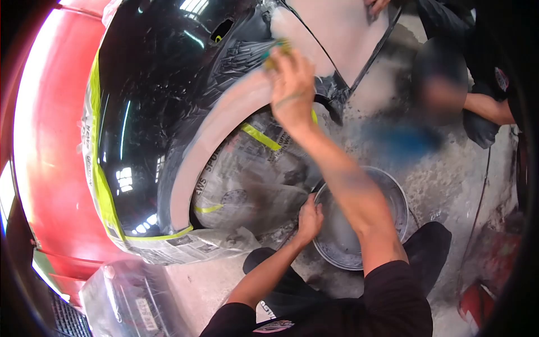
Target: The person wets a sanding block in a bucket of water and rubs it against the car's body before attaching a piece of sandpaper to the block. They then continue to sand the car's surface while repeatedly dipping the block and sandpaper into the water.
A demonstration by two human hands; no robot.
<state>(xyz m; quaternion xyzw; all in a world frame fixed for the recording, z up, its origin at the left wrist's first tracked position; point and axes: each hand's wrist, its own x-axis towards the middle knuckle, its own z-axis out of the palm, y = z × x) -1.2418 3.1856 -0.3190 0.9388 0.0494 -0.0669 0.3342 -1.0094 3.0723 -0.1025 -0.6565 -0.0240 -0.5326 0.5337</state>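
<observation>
My right hand [291, 84] presses a green and yellow sponge-like pad [277, 51] against the car body, its fingers closed over it. Beneath it, a pale pinkish band [216, 121] follows the wheel arch of the glossy black panel [151, 73], with grey scuffed areas alongside. Low down, my left hand [310, 218] is closed at the near-left rim of a round metal bucket [400, 194]. The bucket holds cloudy liquid, and my right forearm crosses above it. Motion slightly blurs the right hand.
Newspaper [241, 168] and yellow-green tape [105, 196] cover the wheel well and panel edge. A red car part [56, 140] stands left, above a plastic-wrapped box [132, 300]. At right, a co-worker's forearm [488, 108] and a cable [478, 196] show; another hand [377, 5] touches the pale panel.
</observation>
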